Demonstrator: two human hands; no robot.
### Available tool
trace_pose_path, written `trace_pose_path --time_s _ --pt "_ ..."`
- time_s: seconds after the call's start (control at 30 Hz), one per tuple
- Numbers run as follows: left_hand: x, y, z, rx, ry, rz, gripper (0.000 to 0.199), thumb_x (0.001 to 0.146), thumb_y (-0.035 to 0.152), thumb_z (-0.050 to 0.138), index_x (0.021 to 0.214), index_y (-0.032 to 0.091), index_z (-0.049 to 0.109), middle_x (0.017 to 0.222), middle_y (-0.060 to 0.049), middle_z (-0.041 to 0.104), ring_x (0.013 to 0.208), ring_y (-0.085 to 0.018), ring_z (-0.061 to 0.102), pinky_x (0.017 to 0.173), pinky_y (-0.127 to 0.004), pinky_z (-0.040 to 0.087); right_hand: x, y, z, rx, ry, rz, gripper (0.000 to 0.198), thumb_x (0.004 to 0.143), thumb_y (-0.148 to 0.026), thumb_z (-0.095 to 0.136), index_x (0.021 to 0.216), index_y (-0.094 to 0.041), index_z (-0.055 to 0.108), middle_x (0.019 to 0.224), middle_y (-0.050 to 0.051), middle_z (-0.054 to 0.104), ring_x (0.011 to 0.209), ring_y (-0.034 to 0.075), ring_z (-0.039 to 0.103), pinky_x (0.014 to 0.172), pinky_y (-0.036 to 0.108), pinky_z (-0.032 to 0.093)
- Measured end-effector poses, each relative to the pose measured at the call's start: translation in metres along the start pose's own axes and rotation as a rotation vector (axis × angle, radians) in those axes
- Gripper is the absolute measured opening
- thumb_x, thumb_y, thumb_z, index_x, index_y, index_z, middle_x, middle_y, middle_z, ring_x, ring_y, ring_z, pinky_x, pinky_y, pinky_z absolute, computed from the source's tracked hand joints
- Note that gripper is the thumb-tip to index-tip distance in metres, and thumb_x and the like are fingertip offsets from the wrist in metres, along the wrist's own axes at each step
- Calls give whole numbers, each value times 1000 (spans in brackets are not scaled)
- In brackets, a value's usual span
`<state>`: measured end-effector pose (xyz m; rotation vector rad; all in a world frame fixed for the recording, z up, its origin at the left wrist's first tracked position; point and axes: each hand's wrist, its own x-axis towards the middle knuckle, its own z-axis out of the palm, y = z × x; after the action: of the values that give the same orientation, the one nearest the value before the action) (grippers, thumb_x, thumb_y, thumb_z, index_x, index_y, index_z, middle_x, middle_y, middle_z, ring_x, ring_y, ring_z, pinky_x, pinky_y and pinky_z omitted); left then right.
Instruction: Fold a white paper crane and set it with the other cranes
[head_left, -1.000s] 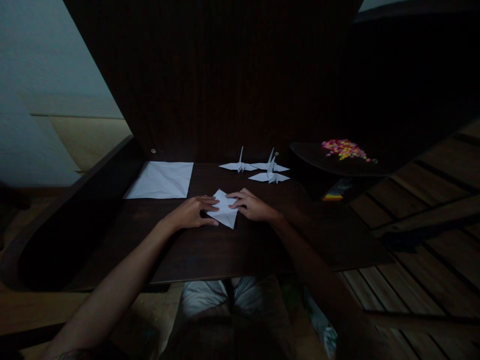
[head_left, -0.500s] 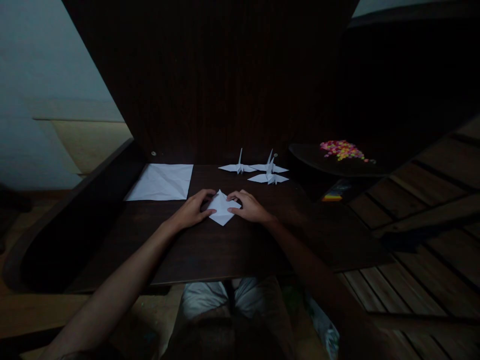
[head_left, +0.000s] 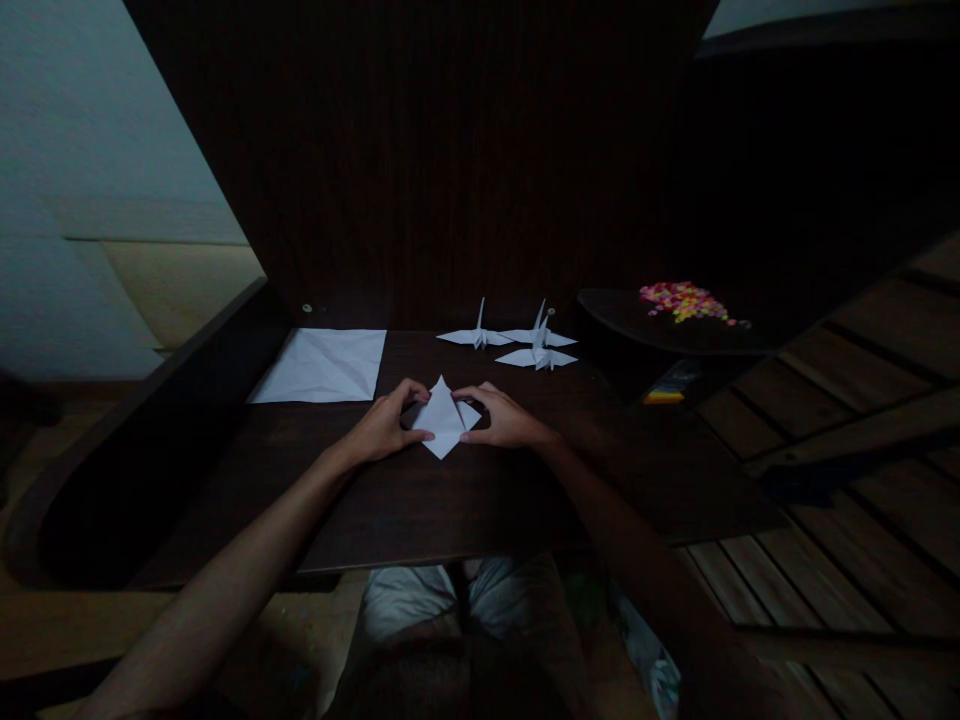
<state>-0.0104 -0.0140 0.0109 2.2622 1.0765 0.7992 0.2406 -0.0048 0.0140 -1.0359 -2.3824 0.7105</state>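
Head camera, far left: I see a pale wall [head_left: 82, 130], and next to it the raised dark side board [head_left: 112, 480] of the desk [head_left: 405, 510]. Just inside that board, at the back of the desk, a creased white sheet [head_left: 322, 365] lies flat. Right of the sheet and nearer to me comes the left hand [head_left: 384, 422], its thumb and fingers curled and gripping the left side of a small folded paper [head_left: 441, 420]. That folded paper sits on the middle of the desk, one point away from me and one toward me, between the two hands. On its other side, the right hand [head_left: 506, 418] grips it too, thumb at the near edge and fingers at the far one, with a pale flap showing between them. Behind the hands, along the back of the desk, I count three white paper birds [head_left: 540, 357], close together with wings spread. Farther right, a low dark shelf [head_left: 600, 302] with a rounded edge carries a heap of small pink, red and yellow pieces [head_left: 686, 300]; something yellow [head_left: 664, 397] shows beneath it, too dim for me to name. Wooden slats [head_left: 810, 590] fill the far right.
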Motion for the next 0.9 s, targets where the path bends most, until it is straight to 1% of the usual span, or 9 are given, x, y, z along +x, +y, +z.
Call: trace_pose_path --time_s 0.07,0.13,0.2,0.27,0.4,0.57,0.67,0.8,0.9 --pt "-2 2 1 -53 9 -13 66 69 30 76 124 19 41 104 -6 68 102 -22 64 93 -37 47 -1 -1 -1 1 24 -38 65 68 -27 77 129 -21 53 126 10 55 112 23 48 97 42 40" --pt "-2 4 1 -66 -42 -11 62 73 29 72 126 19 41 99 -4 70 95 -21 66 89 -36 49 -1 -1 -1 -17 40 -115 56 69 -24 76 123 -23 59 135 9 50 119 25 42 102 46 36" --pt "-2 6 -1 -50 -110 33 40 79 29 65 116 19 53 98 -4 70 91 -21 67 86 -34 50 -1 -1 1 -29 23 -182 41 71 -18 71 111 -24 68 138 6 49 120 25 40 103 47 35" --pt "-1 8 -6 -42 -186 135 21 80 25 61 99 18 65 105 -7 69 97 -21 66 91 -35 48 -1 0 2 -26 -17 -220 35 71 -8 65 101 -25 73 135 4 53 117 24 42 102 45 36" --pt "0 9 -11 -48 -298 255 20 76 18 60 92 19 71 121 -9 64 114 -25 58 101 -39 41 -1 1 4 -48 -77 -231 42 68 0 57 95 -26 75 127 2 60 117 22 44 103 45 37" --pt "-1 11 -4 48 -207 211 20 80 34 64 89 18 69 110 -10 68 108 -23 61 99 -37 43 -2 0 5 -74 -72 -191 44 69 -3 59 106 -24 72 129 3 59 116 22 44 103 45 37" --pt "-1 12 -4 97 -216 221 22 80 34 65 93 17 66 110 -10 68 111 -23 60 101 -37 42 -2 0 3 -54 -55 -176 47 70 -7 63 114 -23 68 128 4 61 114 22 45 102 45 37" --pt "-1 11 -8 148 -249 197 28 79 34 65 102 18 64 124 -11 62 121 -25 52 104 -41 39 -2 2 3 -60 -48 -159 38 74 -22 70 112 -23 68 129 5 60 114 24 45 101 46 37" --pt "-1 13 -6 189 -168 158 34 76 47 67 95 19 65 117 -10 65 115 -26 55 99 -42 41 -1 2 6 -73 -30 -162 32 78 -30 69 108 -21 70 127 6 61 112 23 47 99 44 39"
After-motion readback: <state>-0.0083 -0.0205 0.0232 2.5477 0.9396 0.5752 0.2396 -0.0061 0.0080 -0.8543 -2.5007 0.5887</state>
